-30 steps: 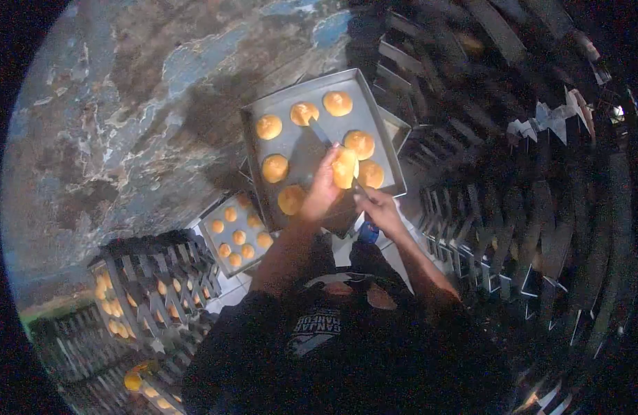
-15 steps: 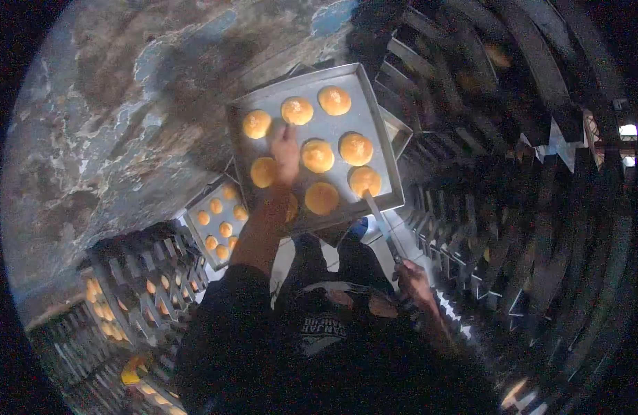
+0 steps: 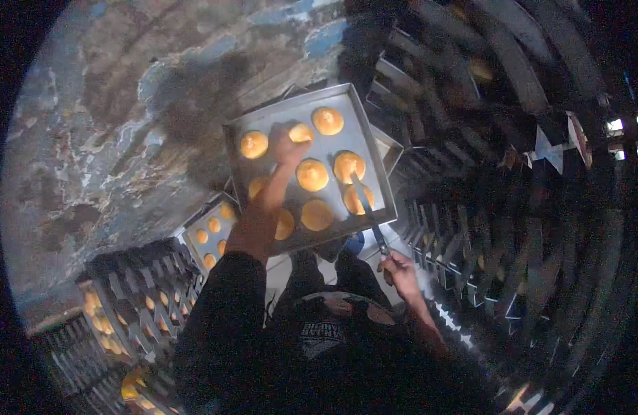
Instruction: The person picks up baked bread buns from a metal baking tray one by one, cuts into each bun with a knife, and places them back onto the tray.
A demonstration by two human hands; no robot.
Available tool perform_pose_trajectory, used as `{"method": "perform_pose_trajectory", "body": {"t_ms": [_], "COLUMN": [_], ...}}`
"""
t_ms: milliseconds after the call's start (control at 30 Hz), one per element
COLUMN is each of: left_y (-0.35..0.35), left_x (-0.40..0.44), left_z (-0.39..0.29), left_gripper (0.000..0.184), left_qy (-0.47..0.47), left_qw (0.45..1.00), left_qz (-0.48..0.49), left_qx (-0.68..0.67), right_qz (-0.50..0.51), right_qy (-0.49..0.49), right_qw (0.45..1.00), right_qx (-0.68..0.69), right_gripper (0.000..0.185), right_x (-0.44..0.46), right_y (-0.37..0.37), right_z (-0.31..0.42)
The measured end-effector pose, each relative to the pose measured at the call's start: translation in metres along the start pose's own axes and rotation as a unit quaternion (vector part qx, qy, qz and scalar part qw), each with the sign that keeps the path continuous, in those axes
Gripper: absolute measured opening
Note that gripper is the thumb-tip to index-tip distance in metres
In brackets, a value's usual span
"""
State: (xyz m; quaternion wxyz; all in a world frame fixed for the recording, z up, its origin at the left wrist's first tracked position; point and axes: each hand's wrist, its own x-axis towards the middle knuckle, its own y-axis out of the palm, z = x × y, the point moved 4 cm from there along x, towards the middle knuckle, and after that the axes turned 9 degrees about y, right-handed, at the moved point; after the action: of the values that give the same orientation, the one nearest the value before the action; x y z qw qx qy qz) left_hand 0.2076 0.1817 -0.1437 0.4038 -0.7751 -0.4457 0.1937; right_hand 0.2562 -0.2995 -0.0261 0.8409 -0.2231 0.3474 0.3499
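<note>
Several round golden buns sit spaced apart on a square metal baking tray (image 3: 347,149) before me. My left hand (image 3: 288,148) reaches over the tray, its fingers closed at the side of a bun (image 3: 301,133) in the far row; part of that bun is hidden by the hand. Low on the right, my right hand (image 3: 400,271) grips the handle of a long, narrow spatula (image 3: 367,207). Its blade extends over the tray's near right corner, crossing a bun (image 3: 358,199) and ending at another bun (image 3: 349,167).
A second tray of buns (image 3: 202,236) lies lower at the left. Dark slatted racks (image 3: 471,270) stand on the right, and more racks holding buns (image 3: 101,319) are at the lower left. A stained, peeling wall (image 3: 125,138) rises behind the trays.
My left hand has moved further out to the far-row bun and closed on it. The spatula blade now reaches farther over the tray. The tray appears slightly lower in view.
</note>
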Motion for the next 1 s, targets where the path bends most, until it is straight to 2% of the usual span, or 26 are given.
{"method": "perform_pose_trajectory", "body": {"t_ms": [33, 67, 100, 133, 167, 200, 267, 333, 400, 633, 733, 800, 900, 1000], "left_y": [-0.002, -0.002, -0.011, -0.017, -0.025, -0.035, -0.045, -0.066, -0.078, -0.104, -0.110, -0.114, -0.105, -0.096], "left_x": [-0.010, -0.022, -0.035, -0.049, -0.058, -0.064, -0.080, -0.092, -0.101, -0.119, -0.127, -0.134, -0.156, -0.160], "left_z": [-0.005, -0.012, -0.022, -0.033, -0.045, -0.050, -0.060, -0.076, -0.081, -0.092, -0.098, -0.108, -0.129, -0.133], "left_gripper": [0.086, 0.079, 0.079, 0.073, 0.066, 0.066, 0.060, 0.057, 0.049, 0.048, 0.044, 0.040, 0.039, 0.031], "left_qy": [-0.047, -0.092, -0.086, -0.108, -0.121, -0.113, -0.138, -0.134, -0.141, -0.162, -0.154, -0.099, -0.141, -0.129], "left_qw": [0.986, 0.945, 0.946, 0.862, 0.744, 0.747, 0.577, 0.567, 0.508, 0.541, 0.536, 0.558, 0.584, 0.575], "left_qz": [0.026, 0.054, 0.049, 0.045, 0.040, 0.034, 0.071, 0.043, 0.003, -0.029, -0.009, 0.046, 0.084, 0.073], "left_qx": [-0.157, -0.309, -0.309, -0.493, -0.656, -0.654, -0.802, -0.812, -0.850, -0.825, -0.830, -0.823, -0.795, -0.805], "right_qz": [0.028, 0.055, 0.064, 0.067, 0.077, 0.088, 0.090, 0.101, 0.114, 0.127, 0.107, 0.083, 0.062, 0.046], "right_qy": [-0.020, -0.039, -0.085, -0.093, -0.085, -0.076, -0.102, -0.123, -0.128, -0.174, -0.185, -0.194, -0.235, -0.241], "right_qw": [0.999, 0.998, 0.993, 0.993, 0.993, 0.993, 0.990, 0.987, 0.985, 0.976, 0.976, 0.976, 0.969, 0.969], "right_qx": [0.008, 0.015, 0.042, 0.042, 0.037, 0.033, 0.037, 0.027, 0.035, -0.023, -0.041, -0.045, -0.051, -0.010], "right_gripper": [0.020, 0.020, 0.025, 0.025, 0.030, 0.037, 0.036, 0.037, 0.039, 0.036, 0.035, 0.036, 0.037, 0.038], "right_x": [0.001, 0.001, 0.018, 0.013, 0.010, 0.006, 0.003, -0.003, -0.011, -0.041, -0.045, -0.046, -0.048, -0.061], "right_y": [0.012, 0.020, 0.024, 0.027, 0.031, 0.039, 0.049, 0.056, 0.064, 0.070, 0.068, 0.066, 0.066, 0.067], "right_z": [0.028, 0.043, 0.033, 0.050, 0.068, 0.085, 0.098, 0.105, 0.105, 0.098, 0.085, 0.083, 0.096, 0.118]}}
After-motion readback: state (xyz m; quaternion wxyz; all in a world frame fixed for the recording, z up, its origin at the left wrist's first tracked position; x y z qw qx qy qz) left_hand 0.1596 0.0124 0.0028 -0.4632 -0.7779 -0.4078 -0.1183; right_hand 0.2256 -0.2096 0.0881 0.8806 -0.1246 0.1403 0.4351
